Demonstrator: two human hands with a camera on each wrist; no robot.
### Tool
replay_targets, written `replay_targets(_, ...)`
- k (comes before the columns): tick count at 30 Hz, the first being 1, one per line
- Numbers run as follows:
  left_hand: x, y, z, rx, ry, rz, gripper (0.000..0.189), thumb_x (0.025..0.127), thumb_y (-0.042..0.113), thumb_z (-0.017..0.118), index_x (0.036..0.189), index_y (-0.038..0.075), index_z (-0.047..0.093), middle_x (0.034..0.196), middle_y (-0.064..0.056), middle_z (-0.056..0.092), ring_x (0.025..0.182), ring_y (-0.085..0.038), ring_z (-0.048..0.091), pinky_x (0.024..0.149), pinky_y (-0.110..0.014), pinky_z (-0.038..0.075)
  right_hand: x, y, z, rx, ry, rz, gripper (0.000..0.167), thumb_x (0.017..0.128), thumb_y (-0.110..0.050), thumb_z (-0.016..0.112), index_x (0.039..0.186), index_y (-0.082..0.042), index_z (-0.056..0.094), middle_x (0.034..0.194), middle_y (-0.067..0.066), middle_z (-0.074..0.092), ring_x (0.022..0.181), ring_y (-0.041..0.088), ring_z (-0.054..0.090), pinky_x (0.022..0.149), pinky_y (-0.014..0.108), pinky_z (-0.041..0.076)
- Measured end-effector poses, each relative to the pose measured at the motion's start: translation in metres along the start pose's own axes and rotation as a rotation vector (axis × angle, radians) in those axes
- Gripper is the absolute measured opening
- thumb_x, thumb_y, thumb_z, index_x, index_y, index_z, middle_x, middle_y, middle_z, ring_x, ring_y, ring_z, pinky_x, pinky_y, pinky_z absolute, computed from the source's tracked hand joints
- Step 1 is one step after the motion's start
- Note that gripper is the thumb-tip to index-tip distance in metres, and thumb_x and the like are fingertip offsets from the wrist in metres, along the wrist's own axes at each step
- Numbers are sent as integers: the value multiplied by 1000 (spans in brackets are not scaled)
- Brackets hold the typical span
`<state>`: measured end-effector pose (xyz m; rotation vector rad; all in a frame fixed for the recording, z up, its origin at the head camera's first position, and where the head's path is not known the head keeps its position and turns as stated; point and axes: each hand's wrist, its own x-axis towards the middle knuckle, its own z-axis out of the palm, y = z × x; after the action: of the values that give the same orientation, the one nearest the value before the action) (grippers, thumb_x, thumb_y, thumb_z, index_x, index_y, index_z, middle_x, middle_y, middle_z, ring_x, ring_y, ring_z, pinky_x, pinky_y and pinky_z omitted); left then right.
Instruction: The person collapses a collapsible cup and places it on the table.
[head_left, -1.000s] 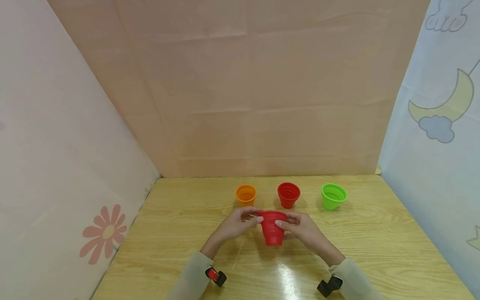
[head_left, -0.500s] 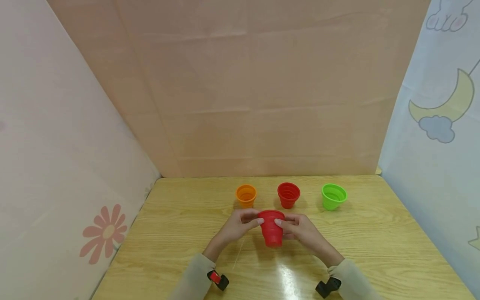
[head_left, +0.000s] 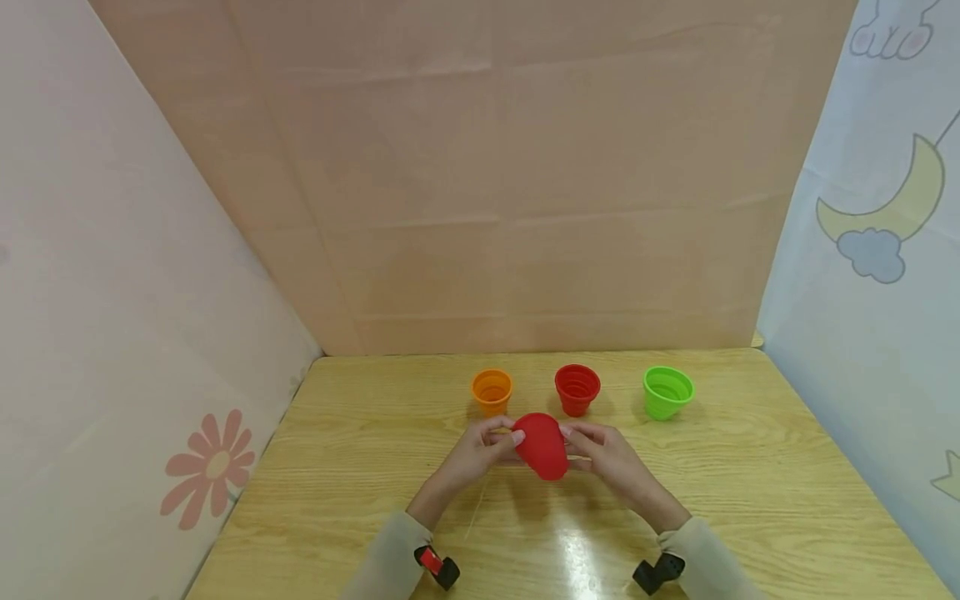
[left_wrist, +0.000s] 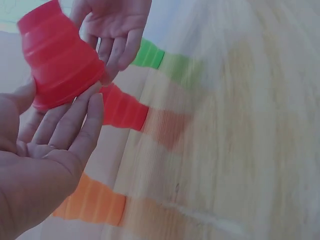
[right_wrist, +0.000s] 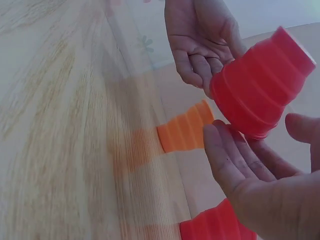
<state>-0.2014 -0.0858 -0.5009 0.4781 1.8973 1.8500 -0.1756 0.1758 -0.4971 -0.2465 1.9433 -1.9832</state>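
Both hands hold a red collapsible cup [head_left: 542,447] above the table, tilted, its narrow base turned toward the head camera and to the right. My left hand [head_left: 472,452] pinches its wide rim, thumb on the near side and fingers beneath, as the left wrist view shows. At the opposite side, my right hand [head_left: 613,461] has its thumb and fingertips at the rim; its fingers [right_wrist: 232,155] touch the rim in the right wrist view. The inside of the held cup is hidden. Just beyond the hands stand an orange cup [head_left: 492,392] and another red cup [head_left: 577,390].
Right of the standing red cup is a green cup [head_left: 667,393], upright like the other two. The row stands near the back of the wooden table [head_left: 337,467]. A tan cloth backdrop [head_left: 495,208] rises behind it, with patterned walls left and right.
The held cup has tipped from nearly upright, its base swinging up and to the right. My right thumb has moved from its side to the rim. The other cups stay put.
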Motion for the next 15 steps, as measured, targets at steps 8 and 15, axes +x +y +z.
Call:
replay_targets(8, 3, -7, 3, -170, 43, -132, 31, 107, 31, 62, 124, 6, 68, 110, -8, 81, 100, -24, 80, 106, -52, 58, 2, 0, -1, 102, -28, 4, 47, 109, -22, 59, 140, 13, 55, 111, -6, 77, 101, 14, 75, 96, 34, 65)
replay_targets(15, 1, -9, 8, -290, 67, -184, 31, 110, 31, 56, 126, 7, 67, 114, -13, 80, 102, -25, 80, 107, -55, 55, 4, -1, -1, 150, -31, 34, 42, 108, -24, 60, 137, 6, 61, 112, -4, 78, 101, 15, 75, 97, 37, 64)
